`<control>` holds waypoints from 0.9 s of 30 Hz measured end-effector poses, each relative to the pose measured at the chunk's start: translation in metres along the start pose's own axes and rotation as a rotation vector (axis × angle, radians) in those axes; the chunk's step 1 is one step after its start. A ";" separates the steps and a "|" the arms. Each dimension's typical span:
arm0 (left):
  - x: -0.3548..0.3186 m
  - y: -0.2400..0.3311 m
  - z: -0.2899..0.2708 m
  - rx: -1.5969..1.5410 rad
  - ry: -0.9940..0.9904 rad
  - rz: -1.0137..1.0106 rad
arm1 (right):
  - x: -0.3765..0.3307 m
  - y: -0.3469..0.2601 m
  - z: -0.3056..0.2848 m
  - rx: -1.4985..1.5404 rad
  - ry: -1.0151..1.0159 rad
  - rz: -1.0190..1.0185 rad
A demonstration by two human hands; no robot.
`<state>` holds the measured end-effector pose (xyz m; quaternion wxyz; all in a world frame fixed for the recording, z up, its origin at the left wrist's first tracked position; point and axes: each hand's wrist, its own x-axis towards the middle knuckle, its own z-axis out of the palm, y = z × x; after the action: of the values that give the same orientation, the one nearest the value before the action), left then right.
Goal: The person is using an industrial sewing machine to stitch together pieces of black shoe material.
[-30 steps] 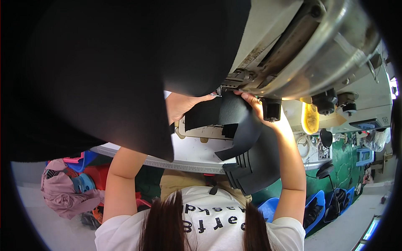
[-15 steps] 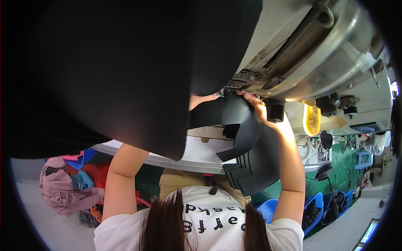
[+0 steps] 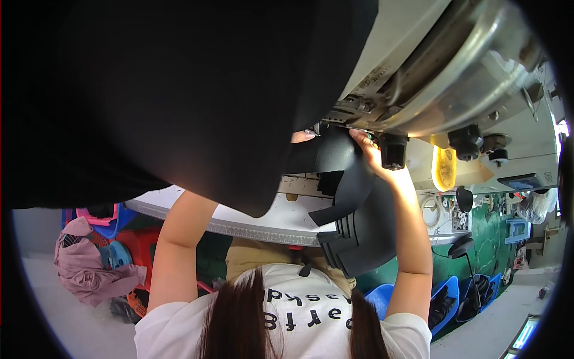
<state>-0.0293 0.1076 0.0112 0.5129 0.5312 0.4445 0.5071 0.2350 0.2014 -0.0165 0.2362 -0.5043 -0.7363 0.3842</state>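
Observation:
A sewing machine [image 3: 454,90] with a shiny metal body fills the upper right. Under its needle area passes a smooth black sheet piece [image 3: 336,152], which curls down over the table's near edge. Beside the needle area, a fingertip of my left hand [image 3: 304,136] lies stretched toward the black piece; the rest of that hand is hidden behind a large dark shape [image 3: 197,119] close to the camera. My right hand [image 3: 369,152] is closed on the right edge of the piece, its fingers up by the machine. Strips and layered black flaps [image 3: 341,242] hang below.
The white table [image 3: 239,215] has a ruler strip along its near edge. A yellow tray [image 3: 444,169] stands right of the machine. Blue bins [image 3: 443,305] holding black pieces sit on the green floor at right. Pink cloth [image 3: 86,272] lies over a red stool [image 3: 140,245] at left.
The dark shape has shifted a little right and now covers more of my left hand. Both hands stay beside the needle area, and the black piece has barely moved.

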 end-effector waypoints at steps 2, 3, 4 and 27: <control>-0.007 0.002 0.005 0.235 0.097 0.041 | -0.009 0.011 0.008 0.125 0.087 -0.237; -0.011 -0.003 0.006 0.360 0.155 0.054 | -0.019 -0.008 0.003 -0.042 0.147 -0.543; -0.018 -0.007 0.006 0.489 0.221 0.058 | -0.030 -0.029 0.000 -0.209 0.256 -0.844; -0.046 0.005 0.044 1.170 0.290 1.164 | -0.064 -0.058 0.010 -0.480 0.415 -1.243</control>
<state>0.0099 0.0572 0.0140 -0.2515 0.7857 0.3524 0.4419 0.2196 0.1272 0.0265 0.4302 -0.0909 -0.8926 -0.0997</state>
